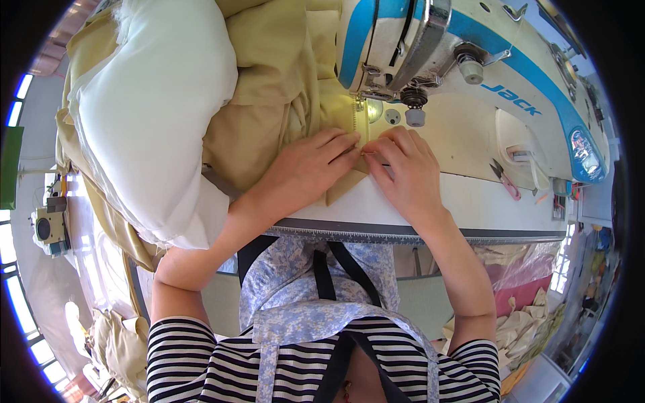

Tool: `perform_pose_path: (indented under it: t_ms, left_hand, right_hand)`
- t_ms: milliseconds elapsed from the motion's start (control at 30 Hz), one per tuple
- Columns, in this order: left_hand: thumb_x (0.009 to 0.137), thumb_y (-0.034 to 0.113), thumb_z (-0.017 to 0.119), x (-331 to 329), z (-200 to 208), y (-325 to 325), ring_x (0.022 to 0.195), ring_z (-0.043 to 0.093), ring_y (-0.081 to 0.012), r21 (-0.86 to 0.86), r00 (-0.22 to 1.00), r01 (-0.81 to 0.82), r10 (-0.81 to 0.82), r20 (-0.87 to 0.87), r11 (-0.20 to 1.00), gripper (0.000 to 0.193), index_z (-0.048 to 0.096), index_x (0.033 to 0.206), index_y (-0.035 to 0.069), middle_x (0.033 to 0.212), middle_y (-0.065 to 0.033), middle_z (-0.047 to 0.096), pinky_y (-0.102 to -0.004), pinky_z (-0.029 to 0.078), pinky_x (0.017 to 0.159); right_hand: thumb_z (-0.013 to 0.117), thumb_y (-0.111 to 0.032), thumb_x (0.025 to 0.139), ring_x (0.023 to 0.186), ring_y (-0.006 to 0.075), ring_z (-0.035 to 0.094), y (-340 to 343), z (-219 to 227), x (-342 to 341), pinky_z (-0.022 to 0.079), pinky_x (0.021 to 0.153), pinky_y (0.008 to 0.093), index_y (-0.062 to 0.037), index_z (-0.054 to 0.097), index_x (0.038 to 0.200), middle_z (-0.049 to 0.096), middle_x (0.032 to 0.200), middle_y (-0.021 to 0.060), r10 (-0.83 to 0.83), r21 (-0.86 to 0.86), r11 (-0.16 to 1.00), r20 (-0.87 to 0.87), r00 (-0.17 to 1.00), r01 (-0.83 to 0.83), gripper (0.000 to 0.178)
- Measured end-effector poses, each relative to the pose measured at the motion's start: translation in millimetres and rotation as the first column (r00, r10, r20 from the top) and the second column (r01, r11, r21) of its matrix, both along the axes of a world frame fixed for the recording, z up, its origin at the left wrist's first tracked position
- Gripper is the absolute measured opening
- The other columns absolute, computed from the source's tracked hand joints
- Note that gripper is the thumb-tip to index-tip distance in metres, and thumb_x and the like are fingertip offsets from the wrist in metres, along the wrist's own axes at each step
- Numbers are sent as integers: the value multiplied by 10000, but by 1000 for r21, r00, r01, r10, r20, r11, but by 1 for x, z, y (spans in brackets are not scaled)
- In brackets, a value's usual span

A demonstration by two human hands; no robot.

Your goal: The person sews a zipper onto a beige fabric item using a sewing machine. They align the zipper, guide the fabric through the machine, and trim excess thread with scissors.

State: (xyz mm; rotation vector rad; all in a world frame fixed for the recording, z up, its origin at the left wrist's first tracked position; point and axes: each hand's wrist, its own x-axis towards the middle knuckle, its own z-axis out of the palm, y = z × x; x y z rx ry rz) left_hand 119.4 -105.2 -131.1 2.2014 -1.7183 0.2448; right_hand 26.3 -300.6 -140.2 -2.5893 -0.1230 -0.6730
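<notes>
Khaki cloth (pixel 259 127) lies bunched on the sewing machine bed, and a narrow strip of it with a toothed, zipper-like edge (pixel 355 117) runs under the presser foot area. My left hand (pixel 312 164) rests on this cloth, its fingers bent together at the strip's near end. Facing it from the right, my right hand (pixel 406 168) pinches the edge of the same strip between thumb and fingers. The two sets of fingertips almost meet just in front of the needle. A small lamp lights that spot. My fingers partly hide the gripped edge.
A bulky white padded piece (pixel 154 121) lies over the khaki cloth and my left forearm. The white and blue sewing machine (pixel 463 74) overhangs the work. Pink-handled thread snips (pixel 505 180) lie at right. A ruler strip (pixel 403 235) lines the table's front edge.
</notes>
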Motion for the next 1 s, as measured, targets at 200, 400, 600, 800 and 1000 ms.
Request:
perform_pose_path:
  t_ms: [200, 400, 600, 800, 1000]
  left_hand:
    - [811, 72, 609, 4, 1, 0, 1180, 595, -245, -50, 999, 45, -46, -13, 998, 348, 653, 1152, 19, 1226, -76, 622, -322, 548, 929]
    - [810, 65, 612, 4, 0, -2, 1144, 615, -245, -97, 999, 42, -44, -19, 994, 343, 651, 1148, 20, 1197, -75, 624, -323, 566, 890]
    - [822, 96, 607, -1, 1, -1, 1183, 622, -251, 8, 1000, -11, 11, 10, 1000, 427, 646, 1246, 66, 1272, -44, 622, -330, 562, 922]
    - [815, 106, 600, -4, -2, -4, 1187, 612, -242, 26, 995, -24, 22, 102, 999, 446, 641, 1257, 71, 1259, -39, 613, -322, 560, 928]
    - [809, 94, 600, -1, -3, -4, 1148, 605, -263, -26, 998, 9, -7, 69, 1000, 416, 636, 1219, 31, 1202, -78, 604, -344, 542, 937]
  right_hand:
    - [734, -146, 820, 831, 254, 623, -8, 1, 10, 475, 734, 398, -93, 673, 810, 623, 797, 42, -4, 67, 998, -156, 988, 15, 82]
    - [710, -172, 838, 771, 280, 641, -8, 4, 20, 493, 719, 427, -81, 679, 801, 644, 733, 62, -32, 137, 988, -273, 962, 72, 104]
    - [706, -178, 842, 801, 285, 653, -7, 10, 23, 517, 720, 437, -72, 682, 817, 667, 779, 73, -65, 92, 990, -371, 926, 106, 112]
    - [677, -70, 815, 938, 252, 663, -21, 7, 7, 541, 793, 396, -68, 720, 970, 699, 1022, 59, 108, -65, 992, 6, 994, -108, 161]
    - [661, -33, 780, 984, 219, 658, -27, -8, 0, 526, 858, 366, -63, 732, 1032, 708, 1089, 26, 274, -159, 952, 68, 959, -260, 263]
